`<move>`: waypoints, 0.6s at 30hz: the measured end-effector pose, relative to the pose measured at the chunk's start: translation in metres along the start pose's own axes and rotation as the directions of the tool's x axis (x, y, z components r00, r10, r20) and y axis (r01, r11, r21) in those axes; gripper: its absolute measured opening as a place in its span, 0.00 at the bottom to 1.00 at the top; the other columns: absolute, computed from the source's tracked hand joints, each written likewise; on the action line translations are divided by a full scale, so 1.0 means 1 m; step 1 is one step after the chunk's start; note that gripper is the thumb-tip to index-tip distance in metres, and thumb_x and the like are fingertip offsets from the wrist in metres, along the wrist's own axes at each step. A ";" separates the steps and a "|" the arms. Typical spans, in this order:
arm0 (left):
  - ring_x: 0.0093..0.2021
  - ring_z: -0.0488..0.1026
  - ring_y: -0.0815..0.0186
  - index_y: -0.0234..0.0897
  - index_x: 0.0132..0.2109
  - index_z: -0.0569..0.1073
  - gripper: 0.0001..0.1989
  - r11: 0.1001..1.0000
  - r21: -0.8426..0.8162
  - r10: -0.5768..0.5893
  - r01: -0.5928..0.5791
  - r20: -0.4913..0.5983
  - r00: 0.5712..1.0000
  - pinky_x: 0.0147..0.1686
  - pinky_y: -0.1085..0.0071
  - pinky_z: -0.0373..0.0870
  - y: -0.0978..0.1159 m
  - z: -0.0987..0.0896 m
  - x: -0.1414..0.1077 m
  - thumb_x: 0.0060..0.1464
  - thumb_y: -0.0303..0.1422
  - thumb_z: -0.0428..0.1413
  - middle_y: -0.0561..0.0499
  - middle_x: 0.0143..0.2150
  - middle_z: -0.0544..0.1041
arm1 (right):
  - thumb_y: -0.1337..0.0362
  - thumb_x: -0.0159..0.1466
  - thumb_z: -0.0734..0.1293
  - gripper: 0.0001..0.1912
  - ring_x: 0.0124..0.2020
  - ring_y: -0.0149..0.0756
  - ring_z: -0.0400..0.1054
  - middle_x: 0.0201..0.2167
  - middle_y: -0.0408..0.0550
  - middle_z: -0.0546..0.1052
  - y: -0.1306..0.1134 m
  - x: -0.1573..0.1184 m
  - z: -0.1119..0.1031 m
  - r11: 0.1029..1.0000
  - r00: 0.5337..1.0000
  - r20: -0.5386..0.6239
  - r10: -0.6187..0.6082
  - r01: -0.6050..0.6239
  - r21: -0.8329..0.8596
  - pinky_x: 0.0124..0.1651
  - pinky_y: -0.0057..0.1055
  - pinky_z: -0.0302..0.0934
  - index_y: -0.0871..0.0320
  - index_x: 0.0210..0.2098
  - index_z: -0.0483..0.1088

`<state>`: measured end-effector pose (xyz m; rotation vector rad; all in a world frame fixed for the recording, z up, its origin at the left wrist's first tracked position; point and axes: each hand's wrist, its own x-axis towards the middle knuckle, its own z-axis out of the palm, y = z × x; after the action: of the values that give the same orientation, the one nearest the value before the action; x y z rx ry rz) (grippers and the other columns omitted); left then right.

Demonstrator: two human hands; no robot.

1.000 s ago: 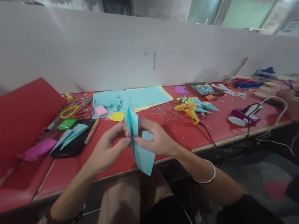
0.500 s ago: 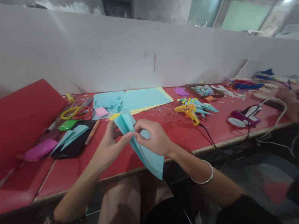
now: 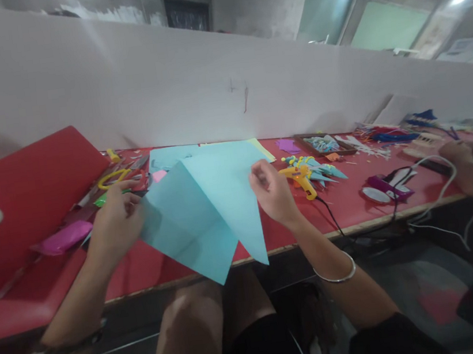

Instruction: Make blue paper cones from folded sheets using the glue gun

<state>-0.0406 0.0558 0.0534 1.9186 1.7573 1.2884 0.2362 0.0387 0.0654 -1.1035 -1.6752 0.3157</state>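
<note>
A light blue sheet of paper (image 3: 188, 224) is spread between my hands above the front of the red table, with a slanting fold splitting it into a darker left flap and a paler right panel. My left hand (image 3: 116, 222) pinches its left edge, with the fingertips partly hidden. At the opposite edge, the curled fingers of my right hand (image 3: 272, 191) hold the paler panel. The sheet's lower corners hang past the table edge. A yellow hot glue gun (image 3: 300, 179) lies just right of my right hand, beside a bundle of blue paper cones (image 3: 322, 169).
More blue paper (image 3: 170, 154) lies at the back. Yellow-handled scissors (image 3: 113, 178) and a pink packet (image 3: 65, 237) are at left. A small tray (image 3: 323, 145) holds scraps at right. A cable (image 3: 331, 214) runs off the table edge. Another person's hand (image 3: 456, 162) is at far right.
The folded blue paper has been opened out wide. My left hand has moved left and my right hand right, each to one side of the sheet.
</note>
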 end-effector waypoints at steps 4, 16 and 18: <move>0.35 0.68 0.64 0.38 0.41 0.68 0.13 0.928 0.365 0.084 -0.074 -0.012 0.996 0.34 0.66 0.61 0.012 -0.013 0.010 0.48 0.29 0.45 0.54 0.35 0.71 | 0.62 0.62 0.54 0.05 0.18 0.26 0.51 0.19 0.38 0.57 0.007 0.005 -0.003 0.991 0.996 -0.092 -0.003 -0.010 -0.137 0.24 0.28 0.45 0.56 0.31 0.54; 0.54 0.62 0.59 0.37 0.52 0.66 0.18 0.773 0.533 0.491 -0.344 -0.158 0.857 0.60 0.55 0.37 0.097 0.024 0.029 0.57 0.37 0.43 0.46 0.51 0.70 | 0.66 0.64 0.55 0.01 0.23 0.24 0.58 0.26 0.40 0.64 -0.006 -0.003 -0.001 0.904 0.893 -0.139 -0.428 0.422 -0.071 0.27 0.25 0.52 0.54 0.36 0.56; 0.51 0.64 0.61 0.38 0.49 0.68 0.17 0.816 0.469 0.466 -0.338 -0.186 0.865 0.59 0.58 0.41 0.101 0.022 0.033 0.58 0.34 0.42 0.47 0.48 0.72 | 0.64 0.64 0.55 0.02 0.21 0.23 0.55 0.25 0.39 0.62 -0.007 -0.006 -0.001 0.918 0.908 -0.153 -0.391 0.396 0.000 0.24 0.24 0.50 0.54 0.37 0.56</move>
<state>0.0411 0.0682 0.1243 2.5813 1.9660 1.4891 0.2335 0.0298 0.0671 -0.7218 -1.7050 -0.0026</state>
